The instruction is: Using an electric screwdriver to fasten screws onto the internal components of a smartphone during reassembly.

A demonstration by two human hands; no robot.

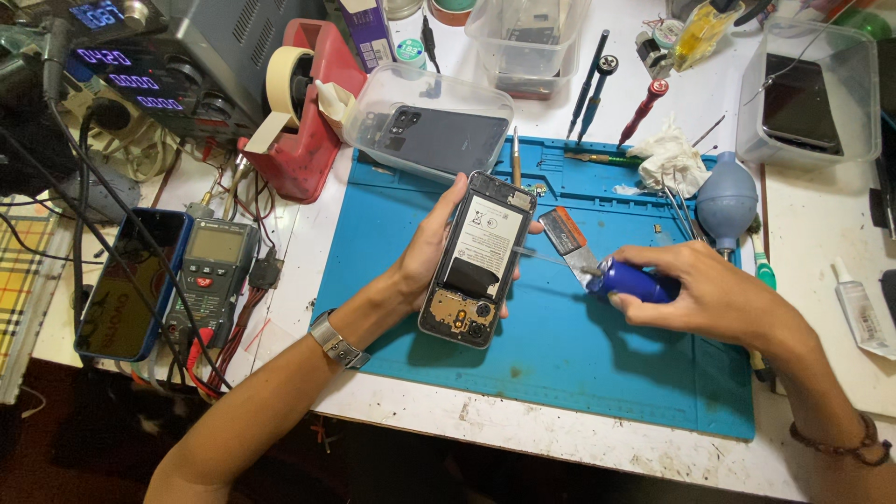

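On the tabletop (821, 243) lies a work mat (560, 355), over which the left hand (425, 257) holds an opened phone (478, 257) and, to its right, the right hand (709, 294) holds a screwdriver (630, 282), with a multimeter (213, 271) left of the mat, a tape dispenser (303, 112) behind that, and a dust blower (726, 201) at the mat's far right edge.

You've got bare blue mat (560, 364) below the hands; clear tub (425, 121), tissue wad (667, 159) and blower bulb (726, 201) crowd its top edge.

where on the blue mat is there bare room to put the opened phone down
Bare patch: the blue mat along its near edge, below the opened phone and the right hand. Crowded: the mat's far edge, with the clear box, tweezers and blue blower.
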